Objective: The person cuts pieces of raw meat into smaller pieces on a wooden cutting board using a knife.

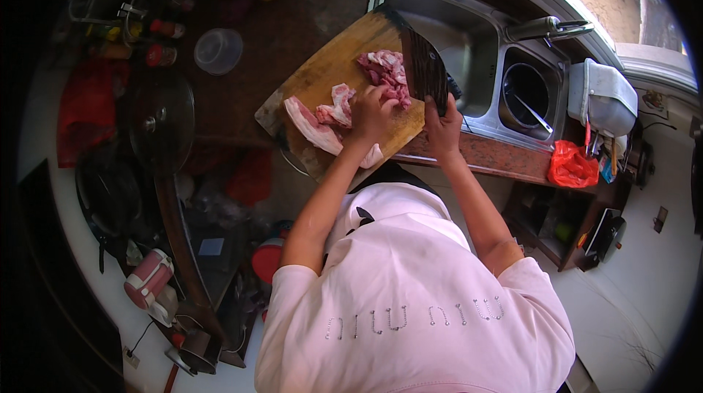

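Observation:
A wooden cutting board lies on the counter, with one corner over the sink edge. My right hand grips a broad, dark-bladed cleaver, its blade beside a heap of cut raw meat. Curled fingers of my left hand hold the heap's near edge, close to the blade. Left of that hand lies a small piece of raw meat. A long strip of fatty meat with skin stretches toward the board's near edge, and my left forearm covers part of it.
Behind the board is a steel double sink with a faucet; a black pot sits in its smaller basin. A clear plastic bowl and a glass lid are to the left. A red plastic bag lies far right.

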Available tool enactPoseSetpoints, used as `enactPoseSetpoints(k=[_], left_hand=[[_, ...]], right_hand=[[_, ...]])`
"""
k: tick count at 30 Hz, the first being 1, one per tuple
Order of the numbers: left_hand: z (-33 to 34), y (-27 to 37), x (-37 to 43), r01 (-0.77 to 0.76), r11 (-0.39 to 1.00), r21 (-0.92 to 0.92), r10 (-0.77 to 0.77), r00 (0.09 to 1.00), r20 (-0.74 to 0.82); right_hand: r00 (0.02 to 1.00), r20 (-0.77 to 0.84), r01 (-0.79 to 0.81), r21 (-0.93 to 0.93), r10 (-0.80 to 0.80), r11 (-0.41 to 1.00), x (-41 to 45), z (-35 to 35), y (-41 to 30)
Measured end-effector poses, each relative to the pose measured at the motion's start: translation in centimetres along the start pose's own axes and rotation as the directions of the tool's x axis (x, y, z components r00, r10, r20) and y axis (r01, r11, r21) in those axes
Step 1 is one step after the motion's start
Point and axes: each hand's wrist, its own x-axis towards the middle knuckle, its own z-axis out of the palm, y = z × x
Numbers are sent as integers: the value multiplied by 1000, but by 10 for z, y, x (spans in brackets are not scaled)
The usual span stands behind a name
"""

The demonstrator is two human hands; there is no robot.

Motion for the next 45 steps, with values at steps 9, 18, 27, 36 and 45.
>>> enactPoseSetpoints(k=[9, 18, 27, 36, 45], left_hand=[[-63, -8, -23, -345, 857, 384, 243, 926, 289], [-37, -34, -27, -189, 915, 357, 135, 976, 172], [-37, -24, -41, -248, 874, 419, 281, 959, -20], [-33, -31, -39, -313, 841, 440, 365, 931, -34], [-30, -38, -36, -293, 871, 394, 303, 952, 39]], right_hand=[[937, 339, 166, -647, 86, 744, -8, -2, 17], [965, 258, 162, -731, 48, 663, -3, -1, 23], [937, 346, 292, -723, -37, 627, -35, 1, -16], [917, 378, 236, -771, 127, 592, -57, 7, -13], [896, 318, 65, -785, 311, 616, -33, 49, 1]])
